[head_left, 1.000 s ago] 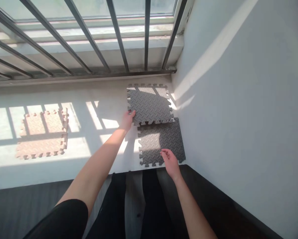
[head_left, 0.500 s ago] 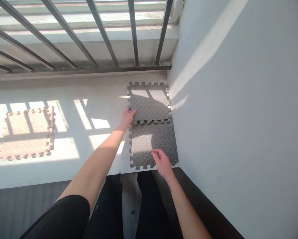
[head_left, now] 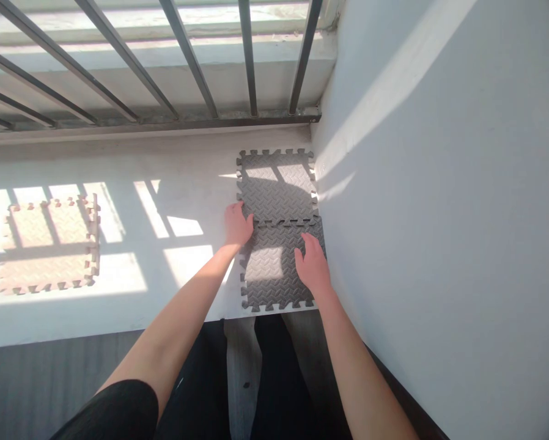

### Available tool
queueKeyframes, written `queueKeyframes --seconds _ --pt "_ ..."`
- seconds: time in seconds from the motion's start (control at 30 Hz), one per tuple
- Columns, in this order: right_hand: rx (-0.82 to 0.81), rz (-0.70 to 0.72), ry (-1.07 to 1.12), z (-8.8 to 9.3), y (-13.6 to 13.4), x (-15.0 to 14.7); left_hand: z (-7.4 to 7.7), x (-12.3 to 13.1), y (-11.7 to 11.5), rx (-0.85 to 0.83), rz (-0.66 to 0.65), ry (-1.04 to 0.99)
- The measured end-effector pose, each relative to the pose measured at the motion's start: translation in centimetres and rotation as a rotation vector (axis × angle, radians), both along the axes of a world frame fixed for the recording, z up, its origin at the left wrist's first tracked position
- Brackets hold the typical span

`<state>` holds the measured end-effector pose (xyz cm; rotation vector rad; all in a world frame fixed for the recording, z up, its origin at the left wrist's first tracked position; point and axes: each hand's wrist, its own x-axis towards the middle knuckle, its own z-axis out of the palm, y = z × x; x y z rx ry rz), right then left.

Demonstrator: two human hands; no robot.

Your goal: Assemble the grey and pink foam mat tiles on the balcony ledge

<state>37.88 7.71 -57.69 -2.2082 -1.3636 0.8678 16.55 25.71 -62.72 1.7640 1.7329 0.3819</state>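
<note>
And there's the right hand [head_left: 312,267] flat on the lower grey foam mat tile [head_left: 274,293], fingers [head_left: 307,247] spread wide, gripping nothing! The left hand [head_left: 238,225] sits open at the seam, its fingertips [head_left: 247,219] at the edge of the upper grey tile [head_left: 277,186], no grip there either. Both tiles lie interlocked beside the white wall [head_left: 416,244], with a sunlit foam tile [head_left: 49,244] well off to the left.

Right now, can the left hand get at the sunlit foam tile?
Probably, with a stretch: the left hand sits at the edge of the grey foam tiles, and only floor lies between it and the sunlit foam tile.
</note>
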Motion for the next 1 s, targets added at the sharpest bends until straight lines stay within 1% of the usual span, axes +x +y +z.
queueKeyframes --seconds 0.1,0.17,0.23,0.33,0.4,0.43,0.57,0.63,0.7,0.77,0.87,1.0 --pt "-0.025 0.061 -0.102 -2.1 2.6 1.1 0.1 0.1 -1.2 0.008 -0.01 0.048" --pt "-0.034 0.096 -0.137 -3.4 4.0 1.9 0.1 0.2 -1.6 0.015 -0.001 0.077" --pt "-0.034 0.11 -0.149 -4.5 4.8 2.6 0.1 0.3 -1.8 0.015 0.006 0.086" --pt "-0.028 0.112 -0.154 -5.4 5.2 3.1 0.1 0.4 -1.9 0.016 0.012 0.09" --pt "-0.036 0.126 -0.17 -5.6 5.0 3.2 0.2 0.5 -2.3 0.044 -0.034 0.09" --pt "-0.04 0.133 -0.179 -5.7 4.9 3.1 0.3 0.6 -2.7 0.064 -0.088 0.083" --pt "-0.017 0.136 -0.195 -5.6 4.6 2.4 0.5 1.4 -5.4 0.106 -0.417 0.011" --pt "-0.013 0.134 -0.206 -5.4 4.6 2.0 0.3 2.0 -6.9 0.092 -0.495 0.009" --pt "-0.024 0.138 -0.219 -5.2 4.7 1.8 -0.1 2.5 -7.9 0.081 -0.486 0.033" --pt "-0.04 0.152 -0.221 -5.0 4.9 1.7 -0.5 2.9 -8.4 0.076 -0.454 0.059" --pt "-0.065 0.17 -0.219 -4.9 5.0 1.7 -0.9 3.1 -8.3 0.064 -0.45 0.086" --pt "-0.119 0.192 -0.291 -4.8 5.1 1.4 -0.8 2.8 -8.0 0.063 -0.511 0.162"
